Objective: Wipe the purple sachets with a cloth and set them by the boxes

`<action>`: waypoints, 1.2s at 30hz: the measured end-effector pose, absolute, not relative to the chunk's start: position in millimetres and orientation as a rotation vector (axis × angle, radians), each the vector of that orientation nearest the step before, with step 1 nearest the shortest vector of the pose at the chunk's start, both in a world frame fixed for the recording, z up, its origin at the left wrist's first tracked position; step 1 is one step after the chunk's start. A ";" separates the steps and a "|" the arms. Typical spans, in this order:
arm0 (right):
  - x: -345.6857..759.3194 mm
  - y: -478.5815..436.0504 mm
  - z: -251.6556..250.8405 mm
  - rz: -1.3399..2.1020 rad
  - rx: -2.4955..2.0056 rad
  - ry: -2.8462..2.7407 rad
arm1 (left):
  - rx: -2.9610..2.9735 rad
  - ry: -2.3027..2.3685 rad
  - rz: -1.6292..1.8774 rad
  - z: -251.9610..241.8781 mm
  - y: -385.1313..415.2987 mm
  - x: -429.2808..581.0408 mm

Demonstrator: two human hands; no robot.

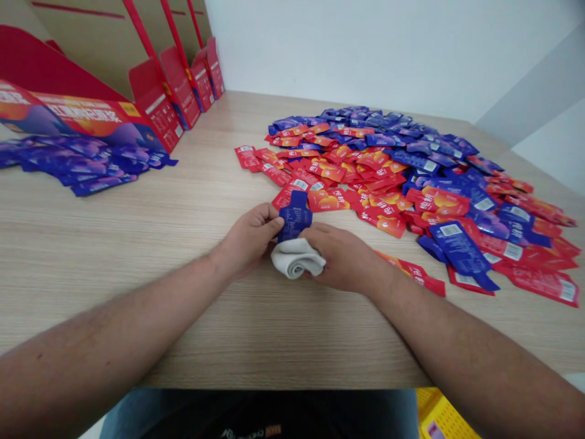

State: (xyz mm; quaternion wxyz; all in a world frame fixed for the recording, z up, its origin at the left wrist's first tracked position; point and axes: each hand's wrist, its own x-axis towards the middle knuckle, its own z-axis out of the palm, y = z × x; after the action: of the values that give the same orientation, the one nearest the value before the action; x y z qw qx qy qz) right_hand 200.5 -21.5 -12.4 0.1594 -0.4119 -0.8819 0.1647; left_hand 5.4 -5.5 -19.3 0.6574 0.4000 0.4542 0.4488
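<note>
A dark blue sachet (295,216) with small printed text is held up in the middle, its narrow neck pointing away from me. My left hand (253,238) pinches its left edge between thumb and fingers. In my right hand (338,253) is a rolled white cloth (297,259), pressed up against the sachet's lower right part. The fingers of the right hand are partly hidden behind the cloth. Just beyond both hands lies a wide pile of red sachets (331,200) and blue sachets (464,250).
Several red display boxes (158,116) stand at the back left of the wooden table (201,347). More blue sachets (91,160) lie in front of them. A white wall (365,49) closes off the back. Below the front edge, at right, is a yellow perforated crate (445,417).
</note>
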 end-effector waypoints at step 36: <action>213.0 -4.2 -7.3 0.389 -1.356 -2.133 | 1.339 0.879 0.795 -29.3 -5.8 -8.3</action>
State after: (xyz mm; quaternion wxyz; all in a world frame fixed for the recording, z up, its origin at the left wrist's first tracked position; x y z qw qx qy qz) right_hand 213.0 -4.2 -7.3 0.2880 -0.5079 -0.7987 0.1458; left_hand -8.3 -5.8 -29.3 0.6262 0.5838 0.3831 0.3468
